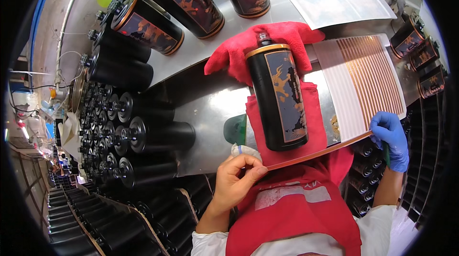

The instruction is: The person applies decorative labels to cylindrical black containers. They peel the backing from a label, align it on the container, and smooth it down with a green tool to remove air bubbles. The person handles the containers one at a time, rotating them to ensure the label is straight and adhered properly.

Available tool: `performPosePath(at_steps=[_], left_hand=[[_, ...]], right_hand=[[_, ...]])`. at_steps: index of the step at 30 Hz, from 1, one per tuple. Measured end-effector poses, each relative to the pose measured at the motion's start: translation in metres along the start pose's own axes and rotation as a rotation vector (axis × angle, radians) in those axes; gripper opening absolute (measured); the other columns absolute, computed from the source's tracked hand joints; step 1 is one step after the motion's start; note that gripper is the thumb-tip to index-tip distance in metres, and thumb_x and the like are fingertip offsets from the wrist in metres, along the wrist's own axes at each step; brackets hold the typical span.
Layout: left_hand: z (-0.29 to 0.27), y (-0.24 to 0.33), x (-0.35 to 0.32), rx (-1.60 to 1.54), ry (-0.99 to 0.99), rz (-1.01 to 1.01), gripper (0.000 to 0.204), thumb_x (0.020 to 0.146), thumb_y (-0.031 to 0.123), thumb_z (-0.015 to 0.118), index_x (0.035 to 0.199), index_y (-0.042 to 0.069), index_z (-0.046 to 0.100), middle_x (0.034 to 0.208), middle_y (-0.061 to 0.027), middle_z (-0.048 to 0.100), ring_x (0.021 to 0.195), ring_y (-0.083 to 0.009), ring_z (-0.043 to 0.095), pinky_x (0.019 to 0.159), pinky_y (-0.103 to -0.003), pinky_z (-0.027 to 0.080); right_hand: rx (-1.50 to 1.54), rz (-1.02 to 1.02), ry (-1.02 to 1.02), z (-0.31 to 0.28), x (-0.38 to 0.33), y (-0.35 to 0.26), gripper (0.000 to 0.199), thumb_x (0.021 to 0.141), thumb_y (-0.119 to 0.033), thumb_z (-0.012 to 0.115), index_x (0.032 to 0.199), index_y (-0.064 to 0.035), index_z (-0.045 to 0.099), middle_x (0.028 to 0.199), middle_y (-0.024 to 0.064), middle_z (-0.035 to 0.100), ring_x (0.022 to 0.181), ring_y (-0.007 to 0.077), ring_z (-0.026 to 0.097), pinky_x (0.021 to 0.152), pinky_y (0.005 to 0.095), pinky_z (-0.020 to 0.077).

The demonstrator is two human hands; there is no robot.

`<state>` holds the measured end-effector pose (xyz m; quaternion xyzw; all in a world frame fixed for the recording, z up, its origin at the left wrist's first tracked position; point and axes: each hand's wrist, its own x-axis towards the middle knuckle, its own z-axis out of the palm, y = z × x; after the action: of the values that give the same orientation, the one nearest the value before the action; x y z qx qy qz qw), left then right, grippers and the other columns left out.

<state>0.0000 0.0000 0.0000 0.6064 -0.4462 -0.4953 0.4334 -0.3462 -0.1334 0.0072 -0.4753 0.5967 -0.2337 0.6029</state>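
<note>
A narrow gold-and-brown strip [332, 148] stretches between my two hands, just in front of a black bottle [260, 96]. My bare left hand [236, 179] pinches its left end between thumb and fingers. At the other end, my right hand [391, 139], in a blue glove, grips the strip near a striped sheet's corner. A green piece [386, 155] shows against the right palm, mostly hidden. The bottle lies on red towels [318, 122], its gold-ringed neck pointing away from me and its dark picture label facing up. Left of it is a dark green flat piece [235, 129].
A white sheet of gold-brown stripes [330, 69] lies right of the bottle, and printed label sheets [330, 7] lie behind. Labelled bottles [186, 2] stand at the back; others [409, 36] stand far right. Plain black bottles [162, 136] crowd the left. A red apron [296, 213] covers my front.
</note>
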Motion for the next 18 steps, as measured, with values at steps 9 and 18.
performPosePath(at_steps=[9, 18], left_hand=[[0.027, 0.007, 0.023, 0.153, 0.190, 0.127, 0.008, 0.080, 0.000, 0.070, 0.082, -0.003, 0.063, 0.076, -0.0004, 0.058, 0.067, -0.0058, 0.050, 0.060, -0.019, 0.039], [0.024, -0.007, 0.028, 0.073, 0.213, 0.073, 0.011, 0.079, 0.001, 0.072, 0.084, -0.001, 0.062, 0.075, 0.0007, 0.058, 0.066, -0.0050, 0.051, 0.062, -0.019, 0.042]], right_hand=[[-0.046, 0.019, -0.010, -0.014, 0.031, 0.016, 0.011, 0.082, -0.012, 0.062, 0.077, -0.0039, 0.056, 0.059, 0.0019, 0.055, 0.045, 0.0040, 0.047, 0.039, 0.0172, 0.0337], [-0.036, 0.022, -0.006, -0.013, 0.041, 0.028, 0.010, 0.081, -0.012, 0.061, 0.076, -0.0040, 0.057, 0.060, 0.0011, 0.054, 0.045, 0.0034, 0.046, 0.040, 0.0168, 0.0335]])
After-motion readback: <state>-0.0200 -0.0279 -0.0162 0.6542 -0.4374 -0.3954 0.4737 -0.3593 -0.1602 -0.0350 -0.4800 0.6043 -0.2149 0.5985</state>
